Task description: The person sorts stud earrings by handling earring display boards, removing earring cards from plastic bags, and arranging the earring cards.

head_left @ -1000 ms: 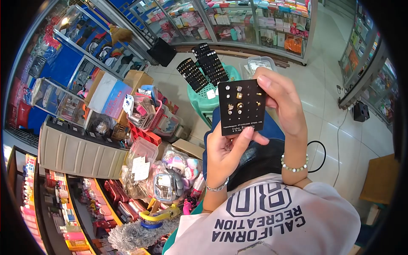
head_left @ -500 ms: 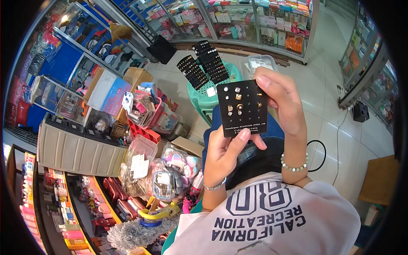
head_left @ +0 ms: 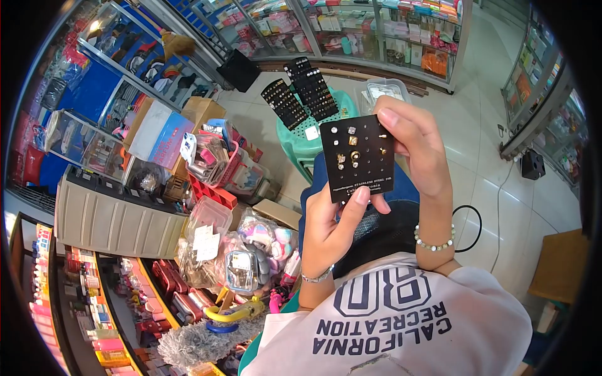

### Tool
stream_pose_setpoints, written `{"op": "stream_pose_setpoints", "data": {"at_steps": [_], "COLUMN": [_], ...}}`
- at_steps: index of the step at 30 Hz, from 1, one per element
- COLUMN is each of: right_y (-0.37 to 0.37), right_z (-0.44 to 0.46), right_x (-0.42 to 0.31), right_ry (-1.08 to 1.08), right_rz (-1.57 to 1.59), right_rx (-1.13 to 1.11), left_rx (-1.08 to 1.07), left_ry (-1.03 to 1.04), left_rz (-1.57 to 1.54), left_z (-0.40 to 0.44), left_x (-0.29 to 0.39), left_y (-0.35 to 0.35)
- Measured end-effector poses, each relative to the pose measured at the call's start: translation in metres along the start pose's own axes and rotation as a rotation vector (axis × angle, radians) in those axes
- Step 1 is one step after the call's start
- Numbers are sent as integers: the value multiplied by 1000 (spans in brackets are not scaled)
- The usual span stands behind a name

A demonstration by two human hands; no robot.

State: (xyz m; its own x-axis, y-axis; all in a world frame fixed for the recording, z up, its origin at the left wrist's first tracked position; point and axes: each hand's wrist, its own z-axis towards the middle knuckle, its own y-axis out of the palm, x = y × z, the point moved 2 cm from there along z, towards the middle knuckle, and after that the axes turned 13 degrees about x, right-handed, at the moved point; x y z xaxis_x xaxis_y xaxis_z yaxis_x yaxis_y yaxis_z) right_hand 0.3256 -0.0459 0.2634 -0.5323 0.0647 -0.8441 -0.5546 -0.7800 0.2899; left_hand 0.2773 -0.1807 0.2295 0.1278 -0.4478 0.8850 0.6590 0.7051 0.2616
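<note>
A black earring card (head_left: 357, 156) with several studs in rows and pale print along its lower edge is held up in front of my chest. My left hand (head_left: 335, 219) pinches its bottom edge, the thumb on the front. At the card's upper right corner, my right hand (head_left: 417, 141) grips with the thumb on the front and the fingers behind. Beyond the card stands a green stool (head_left: 295, 145), bearing black earring cards (head_left: 313, 94) with many studs and a small white square (head_left: 311, 133).
Behind the stool are a clear plastic tub (head_left: 387, 89), a black speaker (head_left: 238, 71) and glass display cases (head_left: 351, 69). To the left sit a pink basket (head_left: 231, 164), bagged goods (head_left: 251, 266) and a beige drawer unit (head_left: 116, 222). A grey fluffy duster (head_left: 194, 343) lies lower left.
The card has shifted and tilted very slightly in my hands. Both hands keep their hold on it, and the surroundings look the same.
</note>
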Motion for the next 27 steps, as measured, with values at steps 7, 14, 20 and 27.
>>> {"op": "stream_pose_setpoints", "data": {"at_steps": [7,14,20,27], "right_y": [3,7,5,-10], "right_z": [0,-1,-1,5], "right_x": [0,-4,-2,1], "right_ry": [-25,-37,-29,-81], "right_rz": [-16,20,0,-36], "right_rx": [20,95,125,204], "left_rx": [12,54,126,603], "left_ry": [19,13,4,176], "left_rz": [12,13,0,-287], "left_z": [-1,0,0,16], "left_x": [2,8,8,2], "left_y": [2,2,-3,-61]}}
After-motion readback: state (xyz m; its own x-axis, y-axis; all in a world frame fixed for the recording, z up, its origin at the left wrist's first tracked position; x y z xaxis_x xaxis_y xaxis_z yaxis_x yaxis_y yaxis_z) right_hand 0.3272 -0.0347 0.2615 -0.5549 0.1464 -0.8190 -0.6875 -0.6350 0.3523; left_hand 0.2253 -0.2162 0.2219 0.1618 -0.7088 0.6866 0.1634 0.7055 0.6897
